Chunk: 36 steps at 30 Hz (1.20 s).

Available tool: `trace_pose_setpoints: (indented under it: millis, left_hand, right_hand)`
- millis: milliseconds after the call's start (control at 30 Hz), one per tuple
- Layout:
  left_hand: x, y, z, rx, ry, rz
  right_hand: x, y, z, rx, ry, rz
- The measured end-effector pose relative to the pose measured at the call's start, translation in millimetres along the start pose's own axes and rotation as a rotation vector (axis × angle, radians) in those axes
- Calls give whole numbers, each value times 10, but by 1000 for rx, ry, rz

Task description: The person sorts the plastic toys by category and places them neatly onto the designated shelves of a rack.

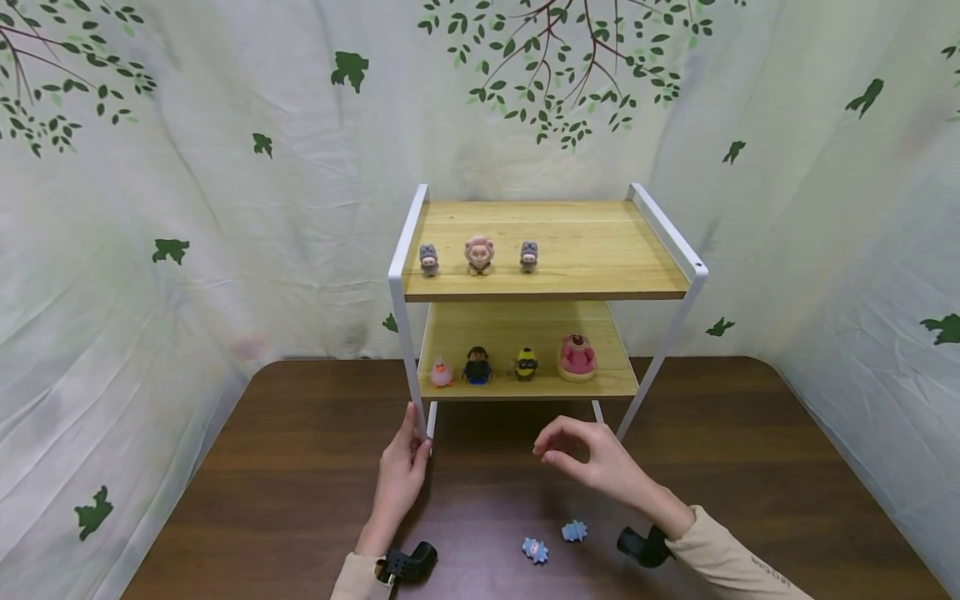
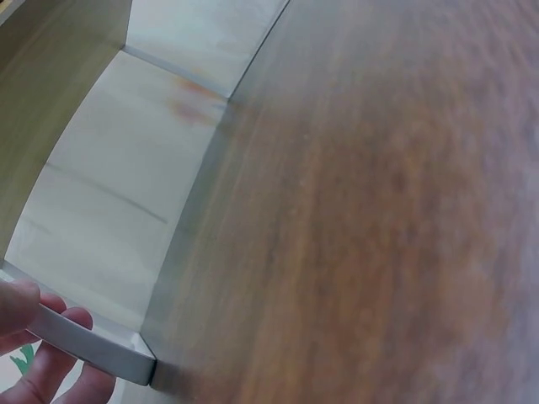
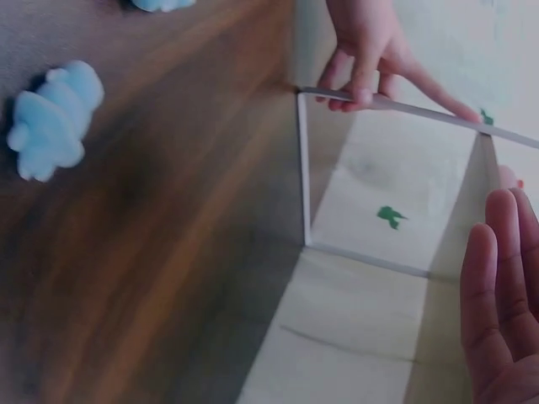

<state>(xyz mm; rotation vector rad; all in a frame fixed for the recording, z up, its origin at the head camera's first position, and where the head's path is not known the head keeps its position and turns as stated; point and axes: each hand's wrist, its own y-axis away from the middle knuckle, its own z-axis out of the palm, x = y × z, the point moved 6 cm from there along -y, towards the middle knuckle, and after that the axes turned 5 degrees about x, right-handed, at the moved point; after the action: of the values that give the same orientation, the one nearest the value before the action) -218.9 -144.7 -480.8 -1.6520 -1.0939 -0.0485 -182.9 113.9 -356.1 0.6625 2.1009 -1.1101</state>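
Note:
My left hand point(image 1: 401, 471) holds the white front-left leg of a two-tier shelf point(image 1: 547, 283); in the left wrist view the thumb and fingers point(image 2: 63, 358) sit on either side of the leg point(image 2: 101, 349). My right hand point(image 1: 592, 458) hovers in front of the lower board, its fingers gently bent and nothing between them. Along the lower board stand a pink duck figure point(image 1: 441, 372), a dark-clothed figure point(image 1: 477, 366), a yellow-and-black figure point(image 1: 527, 364) and a pink bear point(image 1: 577, 358). On the upper board are two grey figures point(image 1: 428, 260) and a pink-hooded one point(image 1: 479, 254).
Two small light-blue figures point(image 1: 535, 550) lie on the brown table point(image 1: 300, 467) in front of the shelf, between the forearms; one blue figure point(image 3: 57, 118) shows large in the right wrist view. A pale cloth point(image 1: 300, 208) with leaf prints hangs behind and at both sides.

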Motion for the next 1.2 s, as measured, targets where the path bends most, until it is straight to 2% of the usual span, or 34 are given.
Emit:
trace_pose_setpoints:
  millis: [367,700,1200]
  left_hand:
    - [-13,-2,0,-10,14,-25]
    - [-13,-4,0,-7,12,-15]
    - [-19,-14,10,-23,-9,-48]
  right_hand:
    - [456,215,152,-17,-14,34]
    - [507,288,167,-38,-45,84]
    - [773,516,308,-87,-43,137]
